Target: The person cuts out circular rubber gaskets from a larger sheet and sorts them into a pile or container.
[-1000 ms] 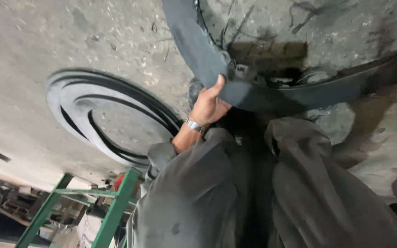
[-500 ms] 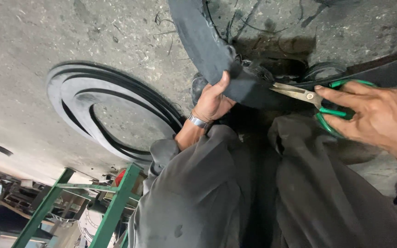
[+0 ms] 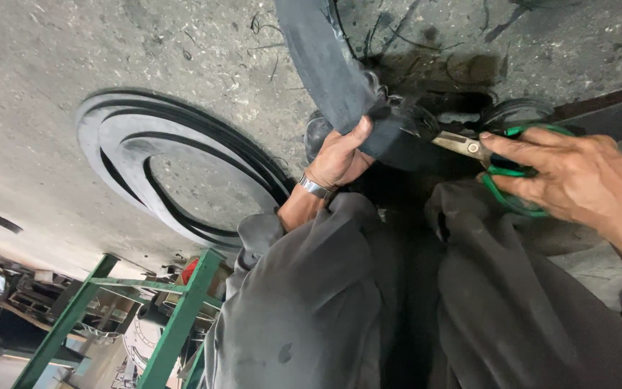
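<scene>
1. While the person sits on the grey floor (image 3: 52,65), a big black rubber strip (image 3: 325,65) lies across it; flat black rings (image 3: 131,144) rest nearby.
2. left hand (image 3: 340,155) grips the strip tight.
3. right hand (image 3: 577,176) holds green scissors (image 3: 498,162); the blades touch the strip.

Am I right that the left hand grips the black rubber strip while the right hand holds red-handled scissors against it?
Not quite: the head view shows the scissors have green handles, not red. The left hand does grip the rubber strip, and the right hand holds the scissors against it.
</scene>
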